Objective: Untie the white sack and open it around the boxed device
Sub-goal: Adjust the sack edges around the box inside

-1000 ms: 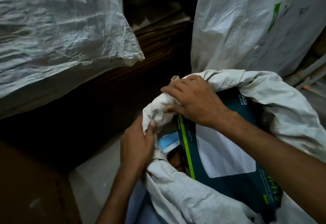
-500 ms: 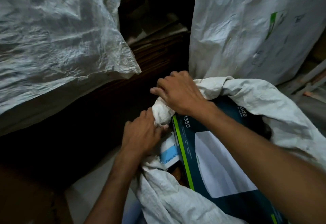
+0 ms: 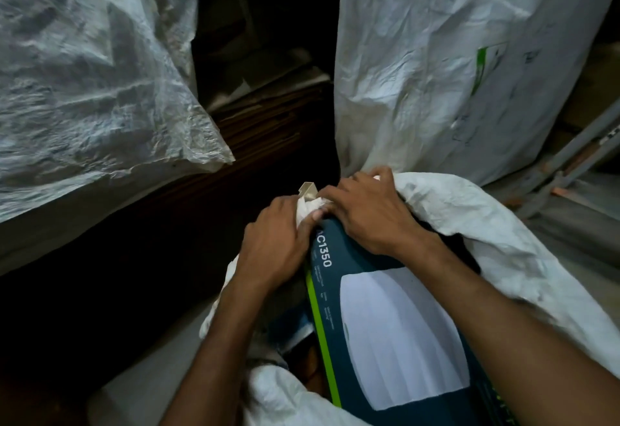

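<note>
A white woven sack lies open around a dark teal device box with a green stripe, a white panel and the print "C1350". The box's upper face is bare; sack cloth wraps its right side and lower left. My left hand grips the bunched sack rim at the box's top corner. My right hand grips the same bunched rim from the right, its fingers almost touching the left hand. A small pale tab sticks up just above the bunched cloth.
A large crumpled white sack fills the left. Another tall white sack with a green mark stands behind on the right. Stacked brown cardboard lies between them. Grey metal bars lean at the right edge.
Both hands have slid the sack rim farther up toward the box's top corner and come together there. More of the box face and its print shows.
</note>
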